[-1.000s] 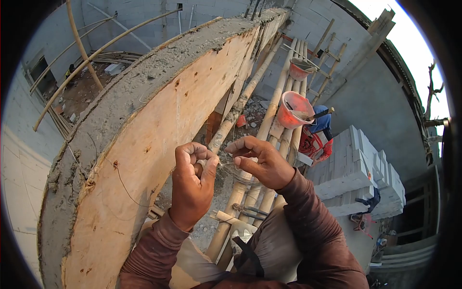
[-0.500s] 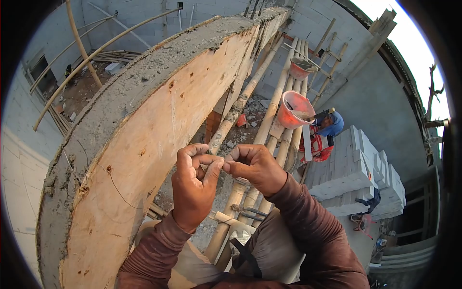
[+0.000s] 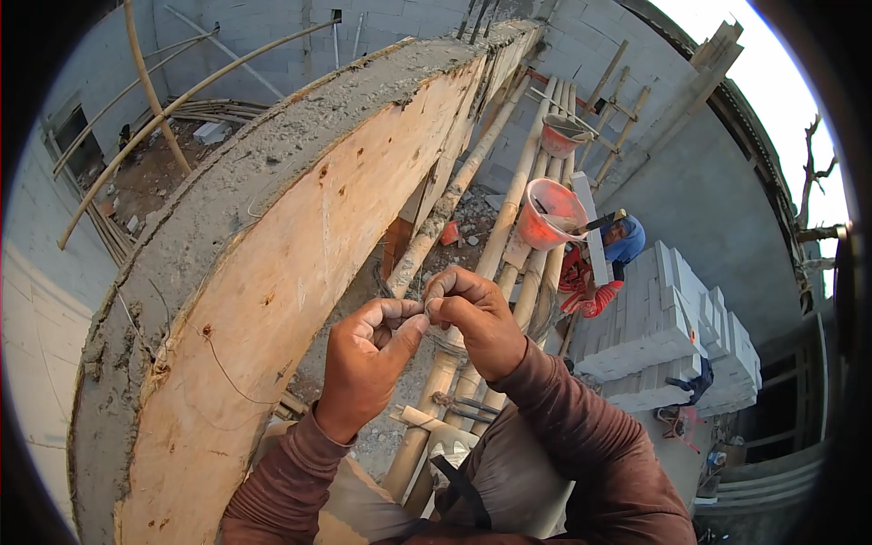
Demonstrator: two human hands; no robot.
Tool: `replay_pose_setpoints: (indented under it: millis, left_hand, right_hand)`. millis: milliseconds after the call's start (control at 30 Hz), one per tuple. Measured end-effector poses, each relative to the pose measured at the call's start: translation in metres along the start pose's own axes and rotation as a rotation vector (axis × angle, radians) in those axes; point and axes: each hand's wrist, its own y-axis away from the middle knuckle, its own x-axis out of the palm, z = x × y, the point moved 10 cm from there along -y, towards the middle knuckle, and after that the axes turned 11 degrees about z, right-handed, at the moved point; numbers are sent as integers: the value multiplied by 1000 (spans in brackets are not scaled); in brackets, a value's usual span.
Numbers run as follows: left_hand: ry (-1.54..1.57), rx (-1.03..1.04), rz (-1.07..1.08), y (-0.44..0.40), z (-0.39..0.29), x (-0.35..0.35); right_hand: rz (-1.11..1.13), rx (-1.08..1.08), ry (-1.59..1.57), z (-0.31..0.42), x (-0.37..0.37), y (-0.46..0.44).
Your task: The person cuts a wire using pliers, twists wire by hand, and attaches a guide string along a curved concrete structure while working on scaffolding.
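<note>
My left hand [image 3: 363, 363] and my right hand [image 3: 480, 320] meet at the fingertips in front of me. Both are closed in a pinch. Between the fingertips is something tiny and thin, perhaps a bit of wire, too small to name for certain. Just left of them rises a plywood form board [image 3: 300, 254] along a curved concrete beam [image 3: 209, 173]. A thin wire [image 3: 218, 363] hangs in a loop over the board. Under the hands run bamboo scaffold poles [image 3: 427, 400], and my shoe [image 3: 450, 442] rests on them.
Farther along the poles stand an orange bucket [image 3: 548, 218] with a trowel-like tool in it and another bucket [image 3: 561, 136]. Below right, a person in a blue head covering [image 3: 625, 238] is by a long pale block [image 3: 589, 227]. White blocks [image 3: 645, 318] are stacked behind.
My hands have shifted slightly, still pinched together at the fingertips. Beside the orange bucket, the person's long pale block has risen.
</note>
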Motion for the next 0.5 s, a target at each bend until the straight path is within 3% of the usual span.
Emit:
replay_pose_setpoints:
  millis: [233,333,433,500]
  left_hand:
    - [-148,-12,14,3,-17,-5]
    - [-238,-6,-10,4,-22,-8]
    - [-308,20,7,4,-24,-6]
    - [-314,38,-9,4,-22,-5]
  right_hand:
    - [129,32,137,-4,3,-5]
    - [31,-19,190,15,0,-2]
    - [104,-33,637,37,10,0]
    - [157,-184,814,42,15,0]
